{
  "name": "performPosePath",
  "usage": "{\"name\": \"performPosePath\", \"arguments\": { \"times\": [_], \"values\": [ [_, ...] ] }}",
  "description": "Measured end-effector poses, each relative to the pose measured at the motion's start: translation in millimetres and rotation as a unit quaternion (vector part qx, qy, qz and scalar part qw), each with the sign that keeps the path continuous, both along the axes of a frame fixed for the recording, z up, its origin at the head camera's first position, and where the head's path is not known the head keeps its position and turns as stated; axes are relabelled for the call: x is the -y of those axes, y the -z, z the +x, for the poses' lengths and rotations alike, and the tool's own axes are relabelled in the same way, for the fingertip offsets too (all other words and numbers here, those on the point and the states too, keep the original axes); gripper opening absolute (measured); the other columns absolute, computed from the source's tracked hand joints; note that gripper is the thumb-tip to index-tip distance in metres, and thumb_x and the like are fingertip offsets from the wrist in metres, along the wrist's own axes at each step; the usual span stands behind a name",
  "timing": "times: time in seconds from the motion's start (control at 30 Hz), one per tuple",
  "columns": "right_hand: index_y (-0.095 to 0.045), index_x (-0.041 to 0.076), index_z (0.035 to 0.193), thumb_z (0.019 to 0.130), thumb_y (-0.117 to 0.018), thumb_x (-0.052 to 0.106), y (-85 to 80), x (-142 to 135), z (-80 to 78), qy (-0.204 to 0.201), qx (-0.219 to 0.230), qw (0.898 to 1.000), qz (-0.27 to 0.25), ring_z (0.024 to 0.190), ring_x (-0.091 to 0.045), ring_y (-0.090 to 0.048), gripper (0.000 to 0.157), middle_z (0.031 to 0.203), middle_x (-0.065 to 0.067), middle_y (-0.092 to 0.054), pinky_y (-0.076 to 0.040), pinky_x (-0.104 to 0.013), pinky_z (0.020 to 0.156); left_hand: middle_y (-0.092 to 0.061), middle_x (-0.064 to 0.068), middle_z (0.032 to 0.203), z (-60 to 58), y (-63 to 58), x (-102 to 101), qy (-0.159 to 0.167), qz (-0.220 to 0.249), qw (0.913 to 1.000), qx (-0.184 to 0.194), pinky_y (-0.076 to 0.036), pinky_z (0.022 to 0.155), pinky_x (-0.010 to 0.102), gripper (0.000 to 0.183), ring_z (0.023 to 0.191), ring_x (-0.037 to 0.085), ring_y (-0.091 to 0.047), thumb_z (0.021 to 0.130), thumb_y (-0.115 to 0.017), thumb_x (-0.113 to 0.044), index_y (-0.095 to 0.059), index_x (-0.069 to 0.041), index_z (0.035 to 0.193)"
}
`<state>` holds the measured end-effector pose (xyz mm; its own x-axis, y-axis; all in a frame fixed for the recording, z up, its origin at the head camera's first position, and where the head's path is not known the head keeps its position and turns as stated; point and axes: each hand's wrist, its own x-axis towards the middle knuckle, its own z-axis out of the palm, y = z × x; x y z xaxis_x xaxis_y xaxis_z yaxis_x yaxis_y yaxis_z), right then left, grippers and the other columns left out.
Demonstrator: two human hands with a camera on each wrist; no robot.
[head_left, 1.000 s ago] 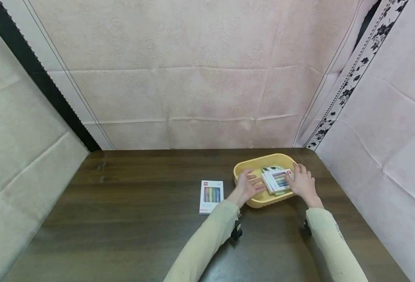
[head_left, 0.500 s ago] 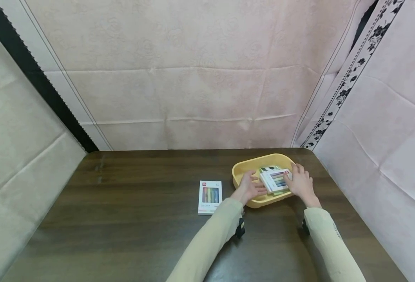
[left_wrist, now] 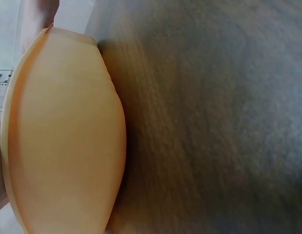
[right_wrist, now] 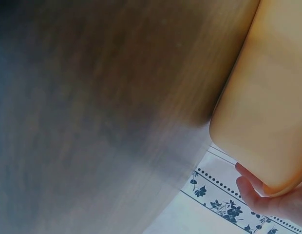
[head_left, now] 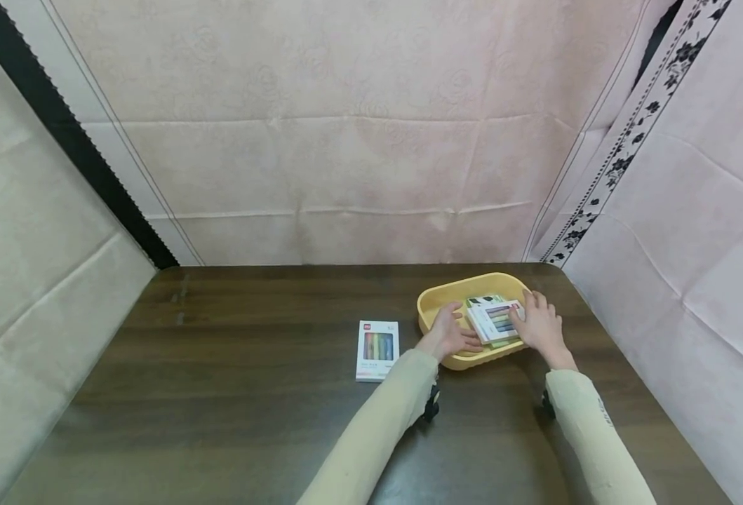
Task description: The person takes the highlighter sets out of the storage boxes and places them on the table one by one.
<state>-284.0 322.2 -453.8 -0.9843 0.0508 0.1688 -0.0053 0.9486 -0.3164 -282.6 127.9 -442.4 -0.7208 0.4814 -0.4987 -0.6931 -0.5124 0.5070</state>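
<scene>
A yellow plastic basket (head_left: pixel 443 293) stands on the table, with a white box (head_left: pixel 486 323) of coloured pens, its window showing them, lying tilted over green-edged packs (head_left: pixel 481 300) inside. My left hand (head_left: pixel 448 333) reaches over the basket's left front rim, fingers extended toward the box and holding nothing. At the right end, my right hand (head_left: pixel 540 328) grips the basket's rim, thumb inside beside the box. In the right wrist view its fingers (right_wrist: pixel 253 192) curl round the outside of that end. The left wrist view is mostly the basket's front wall (left_wrist: pixel 68 131).
A second white pen box (head_left: pixel 377 351) lies flat on the dark wooden table (head_left: pixel 232 393), just left of my left forearm. Pale cloth hangs behind the table (head_left: pixel 346 168) and at both sides. The basket sits near the table's back right corner.
My left hand has shifted slightly right and lower over the basket's rim. The right hand, basket and boxes stay in place; the head view sways slightly.
</scene>
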Motion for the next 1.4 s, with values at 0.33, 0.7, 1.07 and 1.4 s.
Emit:
{"name": "performPosePath", "arguments": {
  "times": [0.33, 0.7, 1.07, 1.4],
  "values": [
    [-0.026, -0.007, 0.135, 0.09, -0.038, 0.032, 2.3, 0.1, -1.6, 0.003, -0.004, 1.0, 0.003, 0.111, -0.055, -0.033, 0.061, 0.135, -0.034, -0.026, -0.029, -0.067, 0.084, -0.035, 0.037, 0.128, -0.4, -1.0, 0.9, -0.015, -0.015, 0.9997, 0.013, -0.037, 0.094, 0.058, 0.06, 0.112, 0.051, -0.043, 0.09, -0.041, -0.037, -0.017, -0.011, 0.139],
    [-0.028, -0.007, 0.134, 0.091, -0.036, 0.032, 2.3, 0.0, -2.0, 0.004, -0.011, 1.0, 0.002, 0.111, -0.055, -0.033, 0.059, 0.135, -0.033, -0.027, -0.03, -0.066, 0.084, -0.034, 0.033, 0.133, -1.0, 0.7, -1.1, -0.017, -0.024, 0.9995, 0.01, -0.036, 0.094, 0.055, 0.059, 0.112, 0.048, -0.044, 0.089, -0.041, -0.038, -0.021, -0.013, 0.138],
    [-0.03, -0.007, 0.133, 0.091, -0.038, 0.032, 3.4, -0.6, -1.8, 0.002, -0.016, 1.0, 0.0, 0.111, -0.055, -0.033, 0.058, 0.134, -0.033, -0.027, -0.03, -0.067, 0.083, -0.035, 0.035, 0.131, -0.7, 1.6, -2.4, -0.029, -0.025, 0.9991, 0.02, -0.028, 0.096, 0.064, 0.062, 0.118, 0.052, -0.036, 0.088, -0.043, -0.038, -0.02, -0.011, 0.139],
    [-0.028, -0.007, 0.134, 0.091, -0.042, 0.033, 3.6, -0.9, -1.1, 0.0, -0.013, 1.0, 0.002, 0.11, -0.055, -0.032, 0.06, 0.133, -0.033, -0.026, -0.03, -0.066, 0.082, -0.055, 0.025, 0.12, 3.4, 1.6, -3.0, -0.045, -0.062, 0.9971, -0.002, -0.038, 0.095, 0.055, 0.045, 0.113, 0.037, -0.052, 0.086, -0.051, -0.018, -0.045, -0.002, 0.127]
  ]
}}
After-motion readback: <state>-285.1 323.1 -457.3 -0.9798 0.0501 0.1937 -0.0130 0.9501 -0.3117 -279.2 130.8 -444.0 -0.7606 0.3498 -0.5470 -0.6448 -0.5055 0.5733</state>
